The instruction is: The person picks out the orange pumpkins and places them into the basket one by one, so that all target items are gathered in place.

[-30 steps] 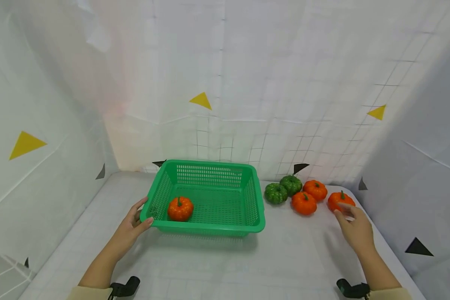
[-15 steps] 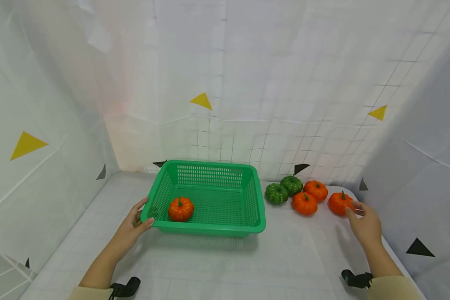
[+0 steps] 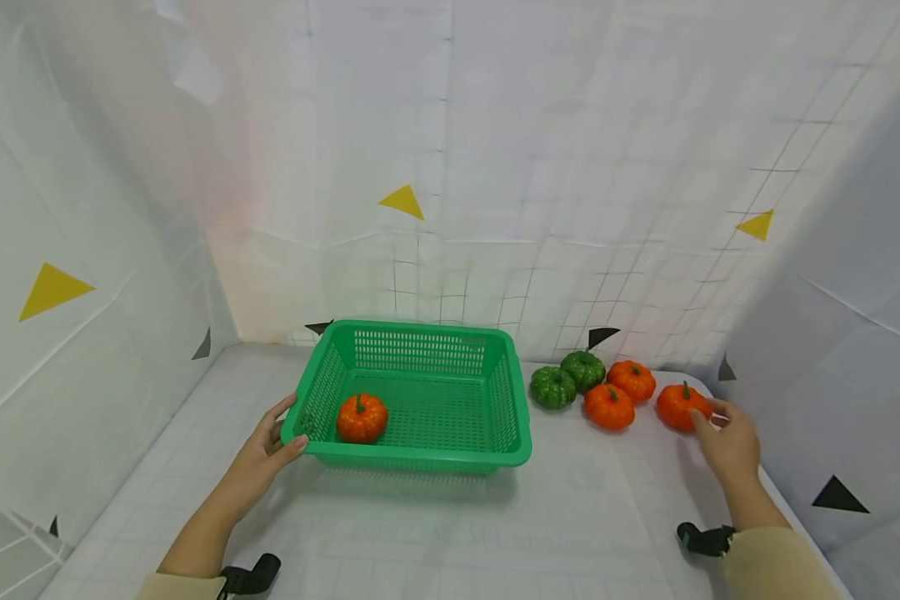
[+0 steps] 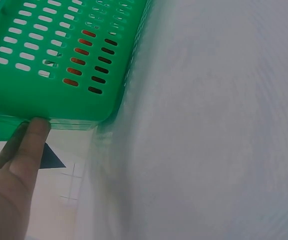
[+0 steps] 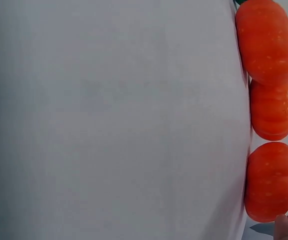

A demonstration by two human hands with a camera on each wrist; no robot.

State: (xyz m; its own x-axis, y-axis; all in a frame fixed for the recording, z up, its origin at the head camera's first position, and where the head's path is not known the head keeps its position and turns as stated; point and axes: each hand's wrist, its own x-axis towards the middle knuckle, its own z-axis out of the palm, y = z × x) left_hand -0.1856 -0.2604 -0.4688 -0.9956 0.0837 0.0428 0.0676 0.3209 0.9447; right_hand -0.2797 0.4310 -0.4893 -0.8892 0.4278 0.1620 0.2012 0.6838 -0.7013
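Observation:
A green plastic basket [image 3: 420, 457] with slotted walls stands on the table, an orange mini pumpkin [image 3: 362, 419] inside it near the front left. My left hand [image 3: 255, 467] holds the basket's front left corner, thumb on the rim and fingers along the left side. At the far right, my right hand [image 3: 731, 450] is beside another orange pumpkin [image 3: 677, 407], thumb and fingertips right at its right side. The right wrist view shows those fingertips [image 5: 282, 225] at the edge of this pumpkin [image 5: 271, 182], not wrapped round it.
Left of that pumpkin sit two more orange pumpkins [image 3: 609, 408] close together, then two green pumpkins [image 3: 552, 388] near the basket's right side. White sheets with yellow and black triangles wall in the white table [image 3: 450, 542].
My right hand has shifted from in front of the rightmost pumpkin to its right side, with the thumb now nearer its surface. The left hand and basket stay put.

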